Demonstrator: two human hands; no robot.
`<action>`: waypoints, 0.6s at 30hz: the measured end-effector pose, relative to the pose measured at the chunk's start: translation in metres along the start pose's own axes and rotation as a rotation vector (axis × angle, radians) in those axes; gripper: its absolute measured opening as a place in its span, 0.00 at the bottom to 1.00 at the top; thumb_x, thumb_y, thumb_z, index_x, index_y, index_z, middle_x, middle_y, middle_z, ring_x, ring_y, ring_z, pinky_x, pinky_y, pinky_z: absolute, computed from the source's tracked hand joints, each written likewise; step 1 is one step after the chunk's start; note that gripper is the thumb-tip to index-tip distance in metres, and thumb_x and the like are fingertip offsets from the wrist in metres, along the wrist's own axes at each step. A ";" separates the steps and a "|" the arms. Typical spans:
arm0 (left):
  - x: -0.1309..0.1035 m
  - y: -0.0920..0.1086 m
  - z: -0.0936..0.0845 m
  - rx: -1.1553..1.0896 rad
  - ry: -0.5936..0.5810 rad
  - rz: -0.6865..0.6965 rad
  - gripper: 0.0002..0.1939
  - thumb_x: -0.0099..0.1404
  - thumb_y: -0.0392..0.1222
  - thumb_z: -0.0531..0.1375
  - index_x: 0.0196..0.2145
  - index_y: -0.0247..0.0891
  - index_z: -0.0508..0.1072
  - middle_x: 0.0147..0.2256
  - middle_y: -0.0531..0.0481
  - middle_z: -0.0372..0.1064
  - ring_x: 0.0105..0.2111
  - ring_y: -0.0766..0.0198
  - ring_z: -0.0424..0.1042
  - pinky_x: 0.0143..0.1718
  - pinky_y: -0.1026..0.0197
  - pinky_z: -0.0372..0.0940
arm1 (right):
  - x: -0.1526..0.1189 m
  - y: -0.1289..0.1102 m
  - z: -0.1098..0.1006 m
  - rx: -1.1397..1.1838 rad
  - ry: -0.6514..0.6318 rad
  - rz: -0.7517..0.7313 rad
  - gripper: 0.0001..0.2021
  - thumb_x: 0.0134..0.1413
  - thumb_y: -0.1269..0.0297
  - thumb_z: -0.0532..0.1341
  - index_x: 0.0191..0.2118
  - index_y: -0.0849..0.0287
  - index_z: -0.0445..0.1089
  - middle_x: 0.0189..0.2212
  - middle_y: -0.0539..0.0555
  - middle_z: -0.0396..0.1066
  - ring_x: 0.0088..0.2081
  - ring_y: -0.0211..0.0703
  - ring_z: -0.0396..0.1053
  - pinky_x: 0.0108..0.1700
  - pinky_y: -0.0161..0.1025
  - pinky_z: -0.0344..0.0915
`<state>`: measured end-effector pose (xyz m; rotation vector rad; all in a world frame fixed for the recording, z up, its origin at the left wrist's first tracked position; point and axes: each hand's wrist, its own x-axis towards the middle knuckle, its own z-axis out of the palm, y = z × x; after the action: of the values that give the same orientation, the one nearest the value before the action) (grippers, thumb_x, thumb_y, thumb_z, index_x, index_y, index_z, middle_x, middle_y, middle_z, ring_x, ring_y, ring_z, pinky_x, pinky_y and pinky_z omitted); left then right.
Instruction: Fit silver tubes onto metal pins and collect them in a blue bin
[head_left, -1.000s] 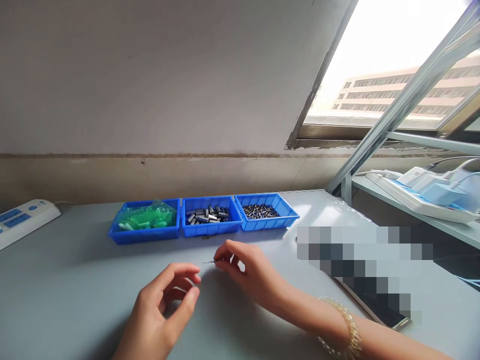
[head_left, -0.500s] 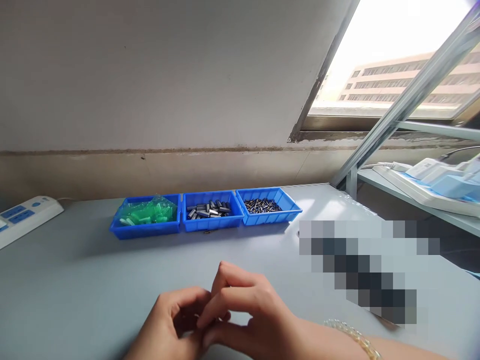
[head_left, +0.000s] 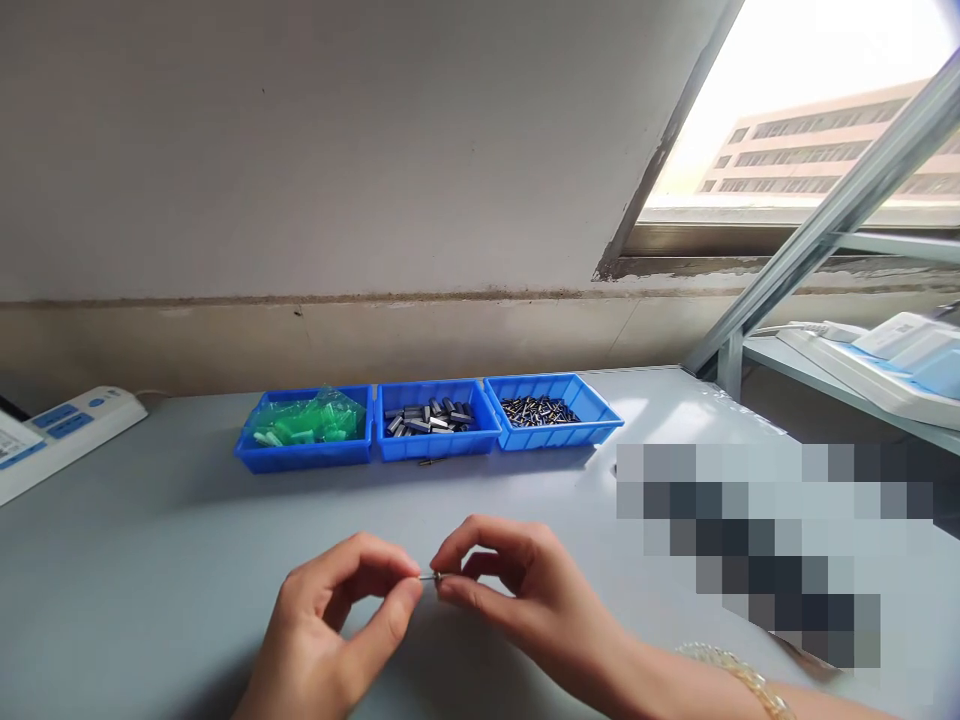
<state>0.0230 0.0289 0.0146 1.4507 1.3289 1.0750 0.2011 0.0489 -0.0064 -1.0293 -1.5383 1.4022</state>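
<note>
In front of me my left hand (head_left: 337, 620) and my right hand (head_left: 532, 585) meet over the table, fingertips pinched towards each other. Between them runs a small metal pin (head_left: 430, 577), thin and silvery with a brassy collar. My left thumb and index finger grip its thin end. The collar end is pinched in my right fingertips, which partly hide it. Beyond my hands stands a blue bin (head_left: 559, 437) holding many small dark and brassy pins (head_left: 538, 411). A similar loose piece (head_left: 427, 462) lies before the middle bin.
The middle blue bin (head_left: 442, 447) holds metallic hexagonal pieces (head_left: 429, 416). Another blue bin (head_left: 304, 458) contains green items in clear plastic (head_left: 311, 420). A power strip (head_left: 97, 410) lies far left. At right are a metal frame (head_left: 832, 220) and a pixelated area.
My hands have drawn apart from their overlapped position, and the pin now shows between my fingertips. The view has shifted slightly, moving the bins to the right in the picture.
</note>
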 end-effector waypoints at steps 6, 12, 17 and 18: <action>0.004 -0.006 0.000 -0.051 -0.194 -0.142 0.08 0.57 0.44 0.63 0.27 0.37 0.77 0.25 0.49 0.76 0.28 0.60 0.75 0.31 0.63 0.71 | -0.002 -0.009 -0.002 -0.112 0.035 -0.306 0.03 0.54 0.69 0.65 0.30 0.58 0.75 0.25 0.50 0.73 0.28 0.37 0.70 0.32 0.34 0.67; -0.003 -0.007 -0.001 -0.038 -0.075 0.058 0.05 0.59 0.36 0.61 0.29 0.41 0.78 0.27 0.53 0.77 0.29 0.62 0.77 0.34 0.66 0.72 | -0.002 0.002 0.000 -0.165 0.024 -0.133 0.02 0.53 0.69 0.64 0.31 0.57 0.74 0.28 0.51 0.77 0.31 0.39 0.72 0.35 0.35 0.70; -0.004 -0.010 -0.003 0.034 -0.201 0.319 0.18 0.58 0.28 0.59 0.43 0.45 0.78 0.32 0.54 0.78 0.32 0.64 0.78 0.38 0.67 0.73 | 0.002 0.004 0.000 -0.041 -0.114 0.017 0.08 0.55 0.61 0.64 0.30 0.60 0.74 0.28 0.52 0.78 0.30 0.40 0.75 0.32 0.35 0.70; -0.001 -0.010 -0.005 0.067 -0.191 0.352 0.21 0.59 0.28 0.58 0.47 0.46 0.76 0.33 0.54 0.78 0.33 0.64 0.78 0.40 0.66 0.73 | 0.005 0.001 -0.005 -0.040 -0.098 -0.012 0.08 0.55 0.61 0.64 0.31 0.60 0.74 0.28 0.53 0.78 0.31 0.41 0.76 0.33 0.36 0.71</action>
<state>0.0156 0.0286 0.0056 1.8363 1.0052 1.0868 0.2039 0.0549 -0.0074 -0.9865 -1.6474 1.4377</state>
